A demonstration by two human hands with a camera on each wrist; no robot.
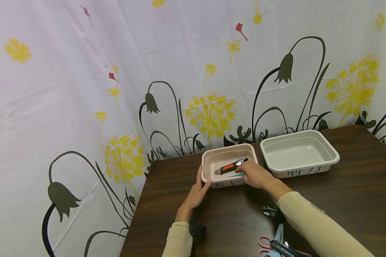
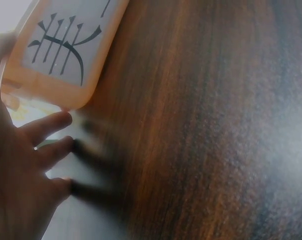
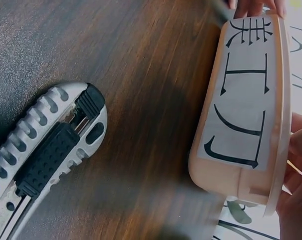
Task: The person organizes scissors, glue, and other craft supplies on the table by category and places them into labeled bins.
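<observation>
A black-and-orange utility knife (image 1: pixel 229 167) lies slanted over the inside of a pink plastic bin (image 1: pixel 206 160). My right hand (image 1: pixel 254 173) pinches the knife's right end, fingers curled, at the bin's front right corner. Beneath it a thin teal item (image 1: pixel 236 175) shows in the bin. My left hand (image 1: pixel 196 194) touches the bin's left front corner, thumb at the front rim and fingers along the left wall. In the left wrist view its lower fingers (image 2: pixel 48 125) are spread below the bin's end. A label with black characters (image 3: pixel 240 95) covers the bin's front.
A grey-white bin (image 1: pixel 299 171) with a label stands to the right. A silver utility knife (image 3: pixel 56 135) lies on the table near my right forearm. Closer in are scissors (image 1: pixel 279 233) with pink and blue handles and a dark cutter (image 1: pixel 284 248). A patterned curtain (image 1: pixel 186 53) hangs behind.
</observation>
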